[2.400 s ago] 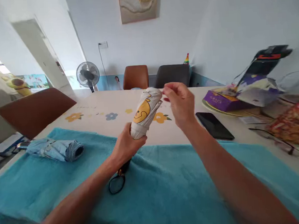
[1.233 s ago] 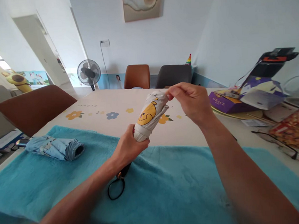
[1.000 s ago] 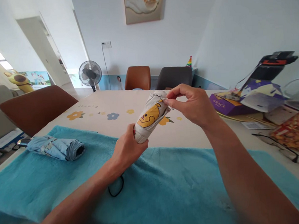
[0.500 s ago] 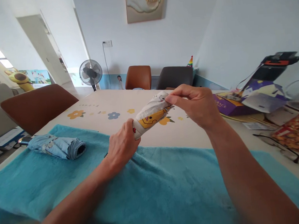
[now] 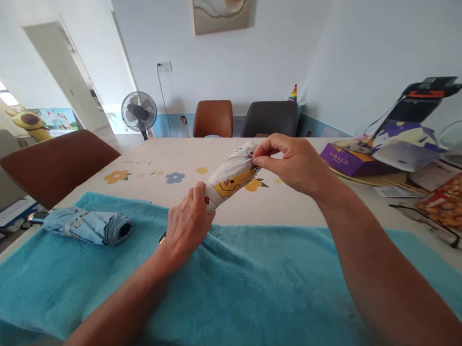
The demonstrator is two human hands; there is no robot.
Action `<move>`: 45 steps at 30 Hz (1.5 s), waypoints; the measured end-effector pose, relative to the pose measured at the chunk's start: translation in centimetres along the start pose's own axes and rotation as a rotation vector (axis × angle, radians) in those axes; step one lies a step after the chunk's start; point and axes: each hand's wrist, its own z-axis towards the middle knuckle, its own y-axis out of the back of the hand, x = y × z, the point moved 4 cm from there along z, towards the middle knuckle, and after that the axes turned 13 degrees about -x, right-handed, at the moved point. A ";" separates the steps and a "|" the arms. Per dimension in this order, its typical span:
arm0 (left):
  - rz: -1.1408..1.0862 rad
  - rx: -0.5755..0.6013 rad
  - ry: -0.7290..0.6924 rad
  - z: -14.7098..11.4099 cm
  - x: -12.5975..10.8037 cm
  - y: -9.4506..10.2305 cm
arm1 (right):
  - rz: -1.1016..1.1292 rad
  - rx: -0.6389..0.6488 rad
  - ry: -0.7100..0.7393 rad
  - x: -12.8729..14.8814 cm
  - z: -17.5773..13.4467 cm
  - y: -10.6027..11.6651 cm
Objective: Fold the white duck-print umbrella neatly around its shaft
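The folded white umbrella [image 5: 233,180], printed with a yellow cartoon figure, was held in the air above the far edge of the teal towel [image 5: 270,286], aslant, with its right end higher than its left. The left hand [image 5: 190,220] was wrapped round the lower end, fingers curled closely about the fabric. The right hand [image 5: 283,161] had its thumb and forefinger pinched together on the cloth near the upper end, and its palm stood clear of the roll. A small dark piece showed beside the left wrist, too little of it to tell its shape.

On the left part of the towel lay a rolled light-blue umbrella [image 5: 86,225], its hollow-looking end turned to the right and its dark handle reaching past the towel's left edge. The towel covered the near side of a pale counter [image 5: 281,206], and a row of printed flowers ran beyond the towel's far edge.

To the right of the towel a pair of glasses [image 5: 436,227] lay just beside a red snack bag [image 5: 460,199], with a purple box [image 5: 344,161] farther back. Well beyond the towel stood a brown chair [image 5: 212,119], a dark grey chair [image 5: 270,118] and a fan [image 5: 139,113].
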 end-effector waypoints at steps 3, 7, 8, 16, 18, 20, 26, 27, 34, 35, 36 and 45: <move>0.010 -0.010 0.002 0.1 0.1 0.1 | 0.066 -0.066 -0.035 -0.1 0.1 0.0; 0.017 0.019 -0.006 0.1 0.1 0.0 | 0.051 -0.099 -0.002 -0.2 0.1 -0.1; 0.020 0.019 -0.015 0.0 0.1 0.0 | 0.033 -0.086 0.007 -0.3 0.0 -0.2; 0.071 -0.018 -0.100 -0.4 -0.3 -0.2 | -0.093 -0.059 0.022 -0.6 0.1 -0.2; 0.067 -0.017 -0.102 -0.5 -0.4 -0.3 | -0.084 -0.078 0.026 -0.7 0.1 -0.3; 0.053 -0.007 -0.106 -0.6 -0.5 -0.4 | -0.071 -0.101 0.014 -0.9 0.1 -0.5; -0.077 -0.001 -0.034 -0.3 -0.3 -0.6 | -0.130 -0.294 0.005 -2.1 0.3 -0.5; -0.133 -0.002 0.008 -0.1 -0.2 -0.6 | -0.126 -0.346 0.002 -2.2 0.4 -0.2; -1.040 0.227 0.400 0.7 -0.1 -1.0 | 0.099 -0.484 -0.059 -1.5 0.5 0.6; -1.187 0.289 0.453 0.8 -0.1 -1.3 | 0.127 -0.452 -0.064 -1.0 0.4 0.2; -1.315 0.343 0.499 0.8 0.0 -1.6 | 0.145 -0.410 -0.071 -0.5 0.3 -0.4; -1.756 0.472 0.788 1.0 1.3 -5.2 | 0.021 0.087 -0.258 2.0 -5.4 -5.8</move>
